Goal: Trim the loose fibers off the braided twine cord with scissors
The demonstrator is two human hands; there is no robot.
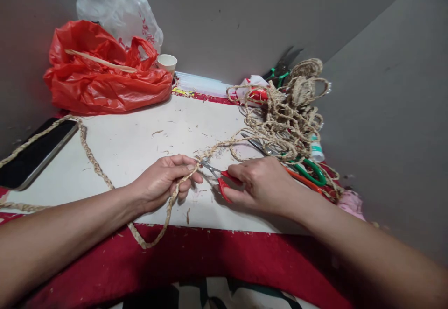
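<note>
Low over the near half of the board (140, 127) (a pale, flat sheet), both hands meet at a braided rope (169, 211). The left hand (168, 183) pinches the rope between thumb and fingers, the other fingers curled below. The right hand (261, 183) is closed round the red handles of the small scissors (212, 169), whose blades point toward the left fingertips and reach the rope there. From the left hand, one stretch of rope droops past the board's near edge in a loop, then passes behind the left forearm; another runs right, toward the coil (303, 108) (a loose, tangled heap) at the board's right side.

Beyond the board's far left edge sits the red bag (112, 87), with a pale strip lying on it, a clear bag (115, 5) behind it and a cup (167, 62) just beside it. The phone (38, 155) lies at the board's left edge, rope crossing over it. On the board's right side, the large scissors (308, 169) (green handles) lie partly under the coil; near them are an orange handle (304, 181) and a small bottle (317, 149). Small scraps (188, 215) dot the board, and red cloth (210, 257) shows along its near side.
</note>
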